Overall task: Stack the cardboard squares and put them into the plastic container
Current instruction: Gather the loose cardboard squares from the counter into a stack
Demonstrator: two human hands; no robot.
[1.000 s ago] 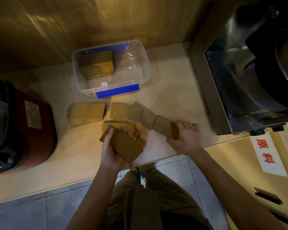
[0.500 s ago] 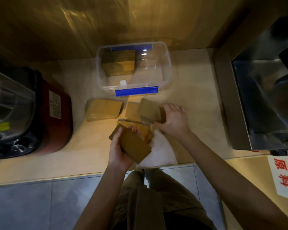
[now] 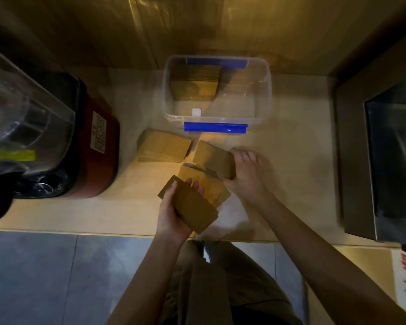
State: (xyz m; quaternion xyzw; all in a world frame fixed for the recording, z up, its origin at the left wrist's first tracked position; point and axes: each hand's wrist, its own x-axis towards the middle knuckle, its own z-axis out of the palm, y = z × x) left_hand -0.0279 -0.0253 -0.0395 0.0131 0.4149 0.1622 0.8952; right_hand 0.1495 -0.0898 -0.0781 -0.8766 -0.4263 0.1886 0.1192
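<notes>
My left hand (image 3: 171, 214) grips a stack of brown cardboard squares (image 3: 192, 206) above the counter's front edge. My right hand (image 3: 246, 174) is closed on a gathered bunch of cardboard squares (image 3: 212, 159) resting on the counter just beyond. More loose squares (image 3: 209, 184) lie between the two hands. A further pile (image 3: 164, 148) sits to the left. The clear plastic container (image 3: 265, 99) with blue clips stands at the back and holds a stack of squares (image 3: 195, 84) in its left half.
A red and black appliance with a clear lid (image 3: 56, 141) fills the counter's left side. A steel machine (image 3: 380, 160) stands at the right. A wooden wall runs behind the container. Grey floor tiles (image 3: 56, 277) lie below the counter edge.
My right hand has swept the spread row of squares leftward into one bunch next to the loose squares. The left hand has kept its stack in place. The camera view has shifted left.
</notes>
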